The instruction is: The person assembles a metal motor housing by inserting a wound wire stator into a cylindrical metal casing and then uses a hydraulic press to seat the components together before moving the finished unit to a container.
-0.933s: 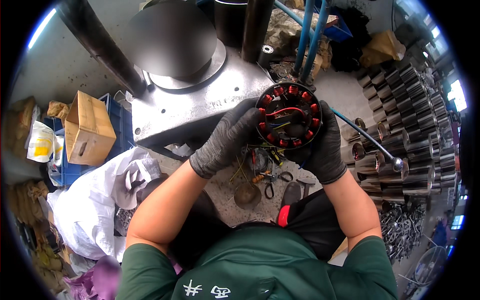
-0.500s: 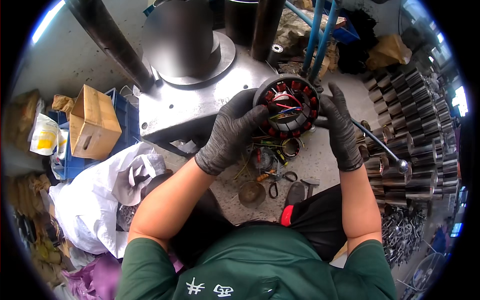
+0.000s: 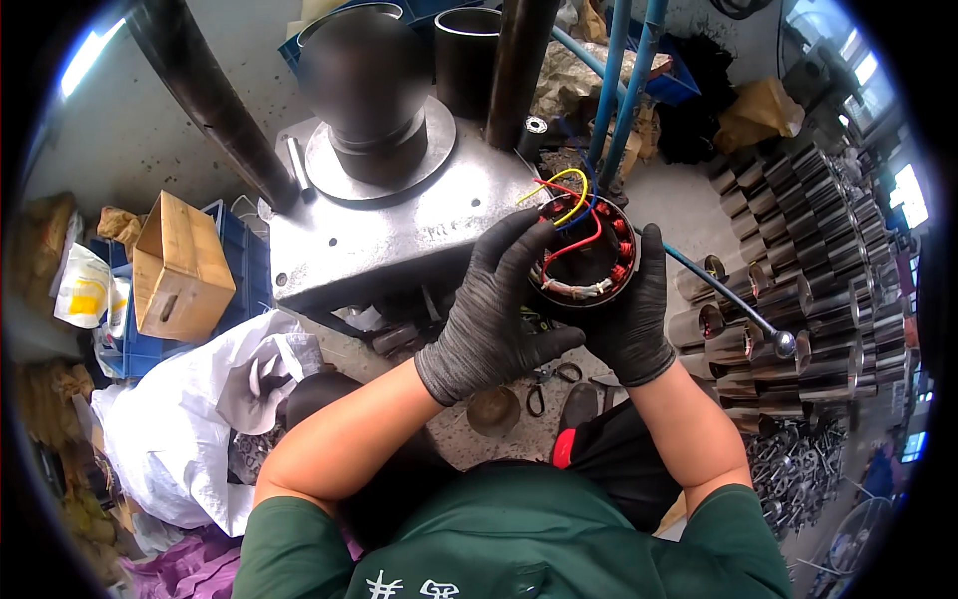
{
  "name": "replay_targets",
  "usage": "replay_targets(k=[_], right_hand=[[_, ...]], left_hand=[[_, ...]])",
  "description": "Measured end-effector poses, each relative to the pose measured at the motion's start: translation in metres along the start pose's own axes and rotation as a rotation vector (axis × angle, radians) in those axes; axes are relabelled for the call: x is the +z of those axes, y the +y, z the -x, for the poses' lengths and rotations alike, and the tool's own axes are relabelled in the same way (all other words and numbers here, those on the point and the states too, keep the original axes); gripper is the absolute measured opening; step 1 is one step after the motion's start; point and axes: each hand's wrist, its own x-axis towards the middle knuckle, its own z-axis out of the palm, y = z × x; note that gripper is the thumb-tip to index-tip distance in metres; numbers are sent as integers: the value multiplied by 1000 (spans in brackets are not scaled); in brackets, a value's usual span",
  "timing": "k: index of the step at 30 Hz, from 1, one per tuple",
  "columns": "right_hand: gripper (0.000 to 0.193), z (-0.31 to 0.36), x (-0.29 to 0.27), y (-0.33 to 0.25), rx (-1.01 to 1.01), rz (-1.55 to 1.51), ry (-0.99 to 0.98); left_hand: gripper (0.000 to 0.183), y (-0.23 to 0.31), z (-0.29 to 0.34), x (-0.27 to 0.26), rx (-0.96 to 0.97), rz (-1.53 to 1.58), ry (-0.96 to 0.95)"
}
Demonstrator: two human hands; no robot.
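Observation:
My right hand (image 3: 639,324), in a dark grey glove, is closed around the right side and underside of a motor stator (image 3: 621,255). This ring has red windings inside, a dark outer housing and a tied wire bundle along its near edge. Yellow, red and blue lead wires (image 3: 598,228) loop up out of it toward the far side. My left hand (image 3: 489,309), gloved alike, is beside the stator's left edge with fingers apart and thumb stretched out below. Its fingertips are close to the rim; whether they touch it I cannot tell.
A heavy metal machine base (image 3: 399,245) with dark columns stands ahead. A ball-ended lever (image 3: 733,288) extends at right, before stacked steel cylinders (image 3: 828,250). At left are a cardboard box (image 3: 185,270) and white sack (image 3: 190,419). Scissors (image 3: 536,401) and a bowl (image 3: 493,410) lie below.
The stator has been turned, with its lead wires now standing out at the top. My right hand has closed around it from below, while my left has loosened its grip and spread its fingers.

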Motion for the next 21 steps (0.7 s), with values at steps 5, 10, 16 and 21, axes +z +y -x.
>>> replay_targets(k=[5,10,16,21], right_hand=[[82,-1,-4,3,-25,28,-2],[78,1,2,6,-77,126,87],[68,5,-14,14,-131,447,79],[62,7,-22,12,-102,426,79]], left_hand=[[88,-7,2,5,-18,-190,19],[64,-6,6,15,-72,-61,40],[52,-19,0,29,-213,-187,-16],[48,-19,-5,19,-168,-254,-85]])
